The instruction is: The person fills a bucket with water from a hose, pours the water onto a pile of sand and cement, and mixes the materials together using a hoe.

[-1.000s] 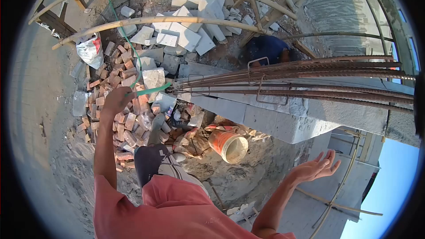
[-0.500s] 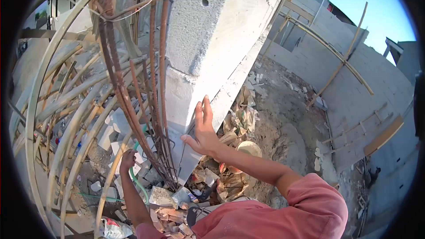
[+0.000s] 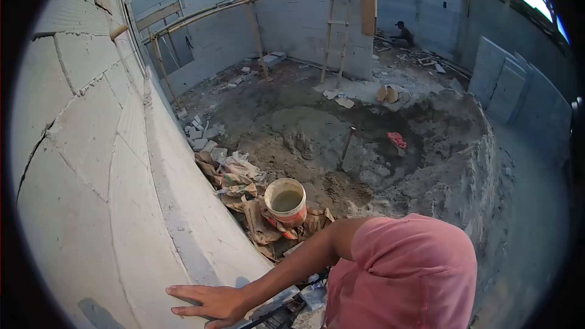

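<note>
My right hand [image 3: 210, 304] lies with fingers spread against the pale block wall [image 3: 85, 164], low at the left of the head view. It holds nothing; the fingertips and palm appear to rest on the wall's surface. Beyond the forearm stands a bucket [image 3: 294, 215] with murky liquid inside, upright among crumpled sacks [image 3: 241, 176]. Rubble and broken pieces [image 3: 314, 295] show just below the forearm. My left hand is out of view.
Wet grey mortar [image 3: 311, 119] spreads over the ground, with a stick-like tool [image 3: 348, 143] standing in it and a red cloth [image 3: 397, 140] nearby. Farther off are a ladder [image 3: 337, 22], bamboo poles [image 3: 231, 4], leaning panels [image 3: 509, 88] and a crouching person [image 3: 402, 35].
The view has swung right, from the column corner with rebar to the mortar and bucket. My right hand now lies flatter and lower on the wall. My left hand has left the view.
</note>
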The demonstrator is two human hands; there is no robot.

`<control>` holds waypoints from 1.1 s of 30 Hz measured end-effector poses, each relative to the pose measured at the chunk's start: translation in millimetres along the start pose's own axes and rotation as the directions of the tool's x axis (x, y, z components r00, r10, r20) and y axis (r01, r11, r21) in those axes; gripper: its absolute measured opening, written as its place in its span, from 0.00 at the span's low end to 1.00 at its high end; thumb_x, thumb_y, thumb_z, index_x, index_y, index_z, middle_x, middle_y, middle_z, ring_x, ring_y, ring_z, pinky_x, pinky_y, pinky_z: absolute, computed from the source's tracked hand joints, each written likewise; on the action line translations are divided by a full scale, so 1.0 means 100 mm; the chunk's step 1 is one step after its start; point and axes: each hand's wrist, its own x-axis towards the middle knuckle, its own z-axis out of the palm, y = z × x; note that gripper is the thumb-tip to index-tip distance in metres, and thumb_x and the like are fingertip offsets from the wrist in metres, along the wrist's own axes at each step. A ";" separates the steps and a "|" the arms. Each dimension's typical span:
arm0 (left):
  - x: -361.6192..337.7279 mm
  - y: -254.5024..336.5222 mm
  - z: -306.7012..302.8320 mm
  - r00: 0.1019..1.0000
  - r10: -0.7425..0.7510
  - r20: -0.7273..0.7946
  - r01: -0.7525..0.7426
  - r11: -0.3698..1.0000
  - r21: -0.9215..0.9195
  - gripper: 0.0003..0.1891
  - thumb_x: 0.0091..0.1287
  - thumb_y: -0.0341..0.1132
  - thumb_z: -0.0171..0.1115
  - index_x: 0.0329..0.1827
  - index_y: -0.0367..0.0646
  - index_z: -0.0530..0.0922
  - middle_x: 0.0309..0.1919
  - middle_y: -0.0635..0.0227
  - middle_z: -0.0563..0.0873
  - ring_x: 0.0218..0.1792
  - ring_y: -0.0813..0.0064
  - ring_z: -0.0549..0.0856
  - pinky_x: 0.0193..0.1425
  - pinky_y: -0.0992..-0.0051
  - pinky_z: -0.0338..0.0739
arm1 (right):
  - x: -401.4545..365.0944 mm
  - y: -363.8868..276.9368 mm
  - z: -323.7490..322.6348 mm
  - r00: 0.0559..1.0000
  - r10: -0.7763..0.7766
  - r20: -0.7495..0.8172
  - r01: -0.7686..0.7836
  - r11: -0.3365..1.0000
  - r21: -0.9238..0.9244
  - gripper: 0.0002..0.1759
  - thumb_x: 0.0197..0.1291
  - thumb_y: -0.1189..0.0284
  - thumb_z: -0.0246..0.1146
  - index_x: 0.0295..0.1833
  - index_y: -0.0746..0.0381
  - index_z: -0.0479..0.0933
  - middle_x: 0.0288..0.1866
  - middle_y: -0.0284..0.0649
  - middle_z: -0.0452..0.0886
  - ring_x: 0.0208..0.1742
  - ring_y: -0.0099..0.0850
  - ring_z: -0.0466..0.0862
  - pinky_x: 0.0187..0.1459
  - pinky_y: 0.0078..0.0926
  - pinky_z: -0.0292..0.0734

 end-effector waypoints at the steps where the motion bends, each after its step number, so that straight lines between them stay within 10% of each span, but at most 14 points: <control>1: 0.07 0.07 0.03 1.000 0.000 0.017 0.000 1.000 0.019 0.16 0.63 0.41 0.56 0.45 0.39 0.80 0.26 0.61 0.82 0.26 0.64 0.82 0.31 0.65 0.77 | 0.00 -0.03 -0.01 0.999 0.006 0.038 -0.007 0.999 0.034 0.44 0.65 0.41 0.42 0.74 0.63 0.47 0.73 0.68 0.38 0.74 0.62 0.46 0.70 0.52 0.48; 6: 0.28 0.19 0.09 0.998 -0.009 0.068 0.004 0.997 0.071 0.16 0.62 0.40 0.57 0.45 0.39 0.81 0.28 0.60 0.83 0.28 0.63 0.83 0.33 0.65 0.78 | 0.04 -0.11 0.04 0.955 0.214 0.206 -0.235 0.968 0.086 0.42 0.63 0.43 0.48 0.74 0.59 0.53 0.74 0.64 0.46 0.72 0.63 0.52 0.68 0.59 0.53; 20: 0.14 -0.32 0.33 0.974 0.095 0.204 -0.099 0.995 0.010 0.16 0.58 0.39 0.60 0.44 0.39 0.82 0.34 0.57 0.85 0.34 0.60 0.85 0.38 0.63 0.79 | 0.05 0.04 -0.01 0.999 -0.013 -0.037 0.013 1.000 -0.005 0.41 0.57 0.53 0.64 0.72 0.56 0.55 0.73 0.61 0.46 0.72 0.59 0.54 0.68 0.50 0.55; 26: 0.54 -0.32 0.99 0.952 0.237 0.194 -0.250 0.967 0.046 0.16 0.57 0.39 0.61 0.44 0.40 0.83 0.36 0.55 0.86 0.36 0.58 0.86 0.40 0.62 0.79 | -0.06 0.23 -0.03 0.991 0.124 -0.050 -0.119 0.988 0.095 0.55 0.58 0.47 0.62 0.74 0.63 0.35 0.75 0.56 0.36 0.76 0.47 0.45 0.71 0.45 0.44; 33: -0.07 -0.73 1.59 0.995 0.085 0.061 -0.067 0.965 -0.252 0.33 0.56 0.45 0.68 0.62 0.42 0.68 0.55 0.55 0.79 0.55 0.56 0.79 0.55 0.56 0.74 | -0.09 0.32 -0.30 0.969 -0.003 -0.247 -0.043 0.982 -0.183 0.36 0.66 0.59 0.55 0.68 0.71 0.52 0.62 0.53 0.63 0.61 0.40 0.68 0.64 0.39 0.61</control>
